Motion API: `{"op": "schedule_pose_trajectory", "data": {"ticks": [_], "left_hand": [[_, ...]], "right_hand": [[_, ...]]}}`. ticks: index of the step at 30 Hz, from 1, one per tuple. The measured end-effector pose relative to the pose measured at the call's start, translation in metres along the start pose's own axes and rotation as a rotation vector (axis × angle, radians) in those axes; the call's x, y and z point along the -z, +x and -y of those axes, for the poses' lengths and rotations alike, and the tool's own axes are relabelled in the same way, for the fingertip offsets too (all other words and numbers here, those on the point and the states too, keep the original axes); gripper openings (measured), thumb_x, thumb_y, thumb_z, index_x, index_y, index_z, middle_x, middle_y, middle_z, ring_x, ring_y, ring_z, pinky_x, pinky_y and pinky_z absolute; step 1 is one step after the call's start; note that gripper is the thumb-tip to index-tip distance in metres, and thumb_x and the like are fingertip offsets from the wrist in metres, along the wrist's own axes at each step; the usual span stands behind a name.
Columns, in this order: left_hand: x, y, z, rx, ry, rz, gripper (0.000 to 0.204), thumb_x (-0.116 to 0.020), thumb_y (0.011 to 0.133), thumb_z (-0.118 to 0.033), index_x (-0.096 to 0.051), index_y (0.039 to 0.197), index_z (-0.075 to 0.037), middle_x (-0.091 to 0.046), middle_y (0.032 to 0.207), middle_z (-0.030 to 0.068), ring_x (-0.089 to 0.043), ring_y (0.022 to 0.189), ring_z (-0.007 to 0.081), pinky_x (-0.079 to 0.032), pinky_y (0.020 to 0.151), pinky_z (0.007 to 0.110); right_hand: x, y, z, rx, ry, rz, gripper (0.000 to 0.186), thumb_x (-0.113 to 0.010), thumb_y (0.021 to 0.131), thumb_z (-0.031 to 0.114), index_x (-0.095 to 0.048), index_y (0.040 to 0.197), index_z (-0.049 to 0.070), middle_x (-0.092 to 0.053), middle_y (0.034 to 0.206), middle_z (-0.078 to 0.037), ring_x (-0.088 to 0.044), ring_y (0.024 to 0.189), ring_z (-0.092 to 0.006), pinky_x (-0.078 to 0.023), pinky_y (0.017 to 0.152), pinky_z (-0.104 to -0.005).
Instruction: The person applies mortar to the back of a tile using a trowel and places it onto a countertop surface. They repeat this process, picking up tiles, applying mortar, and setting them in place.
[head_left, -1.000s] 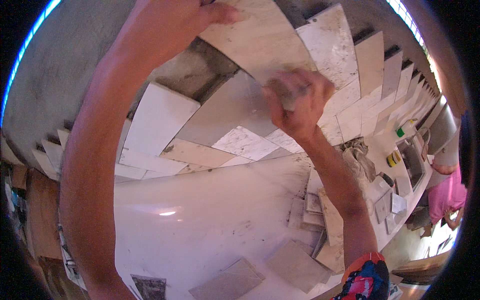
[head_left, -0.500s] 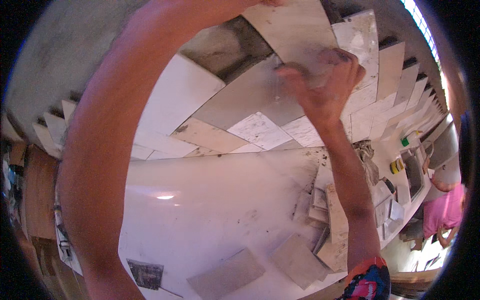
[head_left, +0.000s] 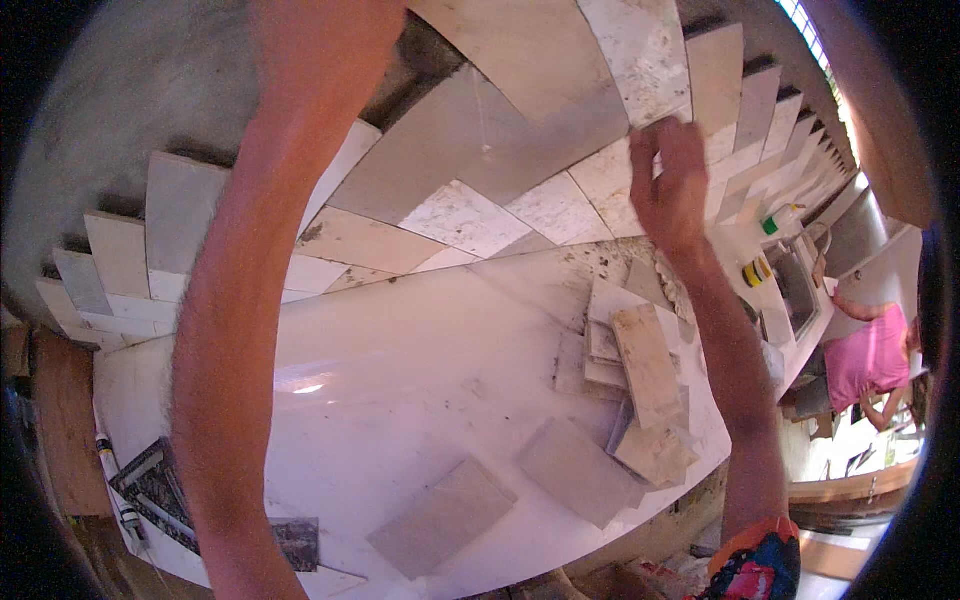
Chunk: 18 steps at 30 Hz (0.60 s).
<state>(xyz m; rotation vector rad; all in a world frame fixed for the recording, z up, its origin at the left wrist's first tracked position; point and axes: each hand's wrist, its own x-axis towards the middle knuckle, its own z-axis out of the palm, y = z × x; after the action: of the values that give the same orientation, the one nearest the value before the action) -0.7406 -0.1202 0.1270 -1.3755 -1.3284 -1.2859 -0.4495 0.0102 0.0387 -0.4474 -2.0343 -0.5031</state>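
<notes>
My left arm rises along the left side to the top edge, where my left hand point(head_left: 325, 40) is cut off and its fingers are out of sight. My right hand point(head_left: 672, 185) is closed in a loose pinch against the tiled wall, with a gap showing between thumb and fingers. Whatever the pinch may hold cannot be made out. Close to it are a speckled pale tile point(head_left: 640, 65) and a large beige tile point(head_left: 525, 55). A grey tile point(head_left: 420, 150) sits lower on the wall, between my two arms.
On the white countertop point(head_left: 400, 420) lie loose grey tiles point(head_left: 442, 517) and a stack of beige tile pieces point(head_left: 645, 365). A black-and-white frame point(head_left: 155, 490) and a tube point(head_left: 118, 485) lie at left. Beyond a sink point(head_left: 797, 285), a person in pink point(head_left: 868, 348) is at right.
My view has shifted, showing more wall at left. The fingers of my right hand, spread wider before, have drawn together. My left hand's arm now crosses the upper wall more upright.
</notes>
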Motion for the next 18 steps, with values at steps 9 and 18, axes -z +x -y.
{"op": "schedule_pose_trajectory", "data": {"ticks": [9, 18], "left_hand": [[0.007, -0.112, -0.006, 0.248, -0.065, 0.202, 0.052, -0.084, 0.086, -0.02, -0.064, 0.134, -0.016, -0.066, 0.111, 0.0134, -0.063, 0.102, 0.0331, -0.053, 0.087, 0.046], [-0.015, -0.036, 0.0, -0.114, 0.148, -0.166, 0.065, -0.085, 0.085, -0.021, -0.06, 0.143, -0.01, -0.059, 0.128, 0.0208, -0.056, 0.119, 0.0405, -0.049, 0.102, 0.048]], "right_hand": [[0.058, -0.185, -0.047, -0.282, -0.444, 0.976, 0.023, -0.069, 0.092, 0.015, -0.061, 0.106, -0.001, -0.06, 0.107, -0.022, -0.059, 0.107, -0.0427, -0.052, 0.087, -0.0547], [-0.035, -0.002, 0.019, -0.143, 0.06, -0.333, 0.038, -0.062, 0.101, 0.02, -0.051, 0.129, -0.004, -0.052, 0.123, -0.027, -0.049, 0.109, -0.0442, -0.035, 0.102, -0.0578]]}}
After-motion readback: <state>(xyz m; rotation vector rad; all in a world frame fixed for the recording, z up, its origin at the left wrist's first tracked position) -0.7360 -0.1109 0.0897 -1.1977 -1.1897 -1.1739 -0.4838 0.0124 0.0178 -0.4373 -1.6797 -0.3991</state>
